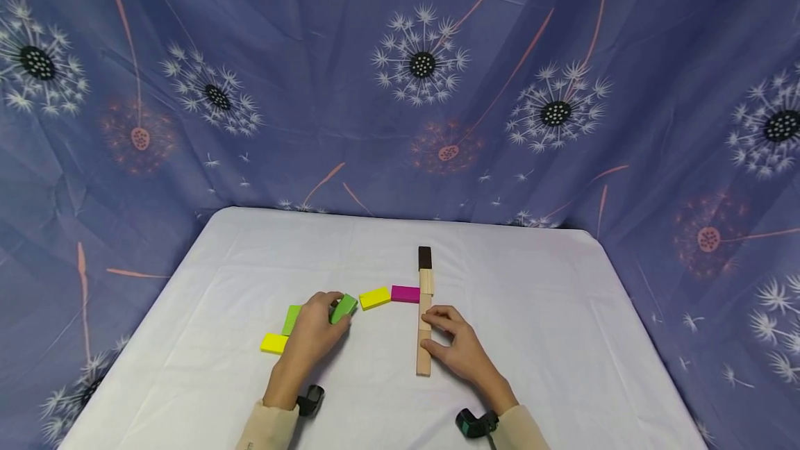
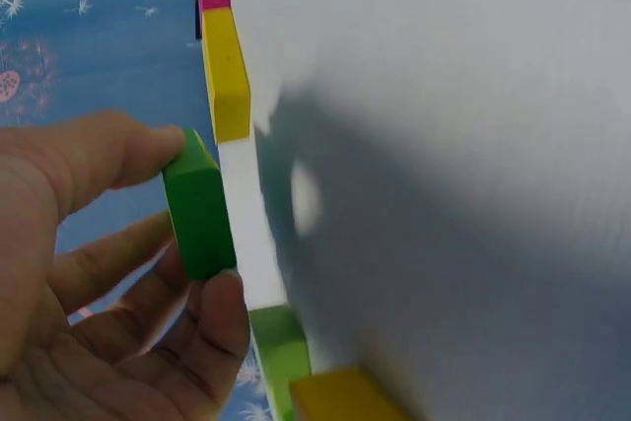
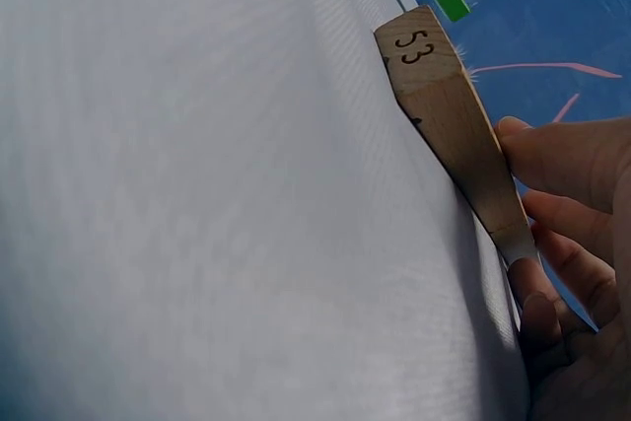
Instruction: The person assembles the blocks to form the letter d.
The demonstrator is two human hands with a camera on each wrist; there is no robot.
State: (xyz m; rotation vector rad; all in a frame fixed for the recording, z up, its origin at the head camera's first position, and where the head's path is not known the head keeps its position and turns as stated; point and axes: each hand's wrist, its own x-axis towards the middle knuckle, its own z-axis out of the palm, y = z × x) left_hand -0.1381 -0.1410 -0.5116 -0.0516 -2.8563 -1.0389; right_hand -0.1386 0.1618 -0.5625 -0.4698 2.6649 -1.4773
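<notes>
My left hand (image 1: 312, 330) pinches a green block (image 1: 344, 309) between thumb and fingers; the left wrist view shows the block (image 2: 200, 214) held at its two ends. Beside that hand lie another green block (image 1: 290, 320) and a yellow block (image 1: 273, 344), partly hidden. My right hand (image 1: 464, 347) touches a straight row of plain wooden blocks (image 1: 423, 363), its thumb and fingertips spread along the right side. In the right wrist view, the nearest wooden block (image 3: 414, 51) bears the number 53.
A pale block (image 1: 426, 282) and a dark brown block (image 1: 425, 257) continue the row at its far end. From its left side branch a magenta block (image 1: 405, 294) and a yellow block (image 1: 375, 298). White cloth covers the table (image 1: 537, 283); a patterned blue curtain (image 1: 312, 89) hangs behind.
</notes>
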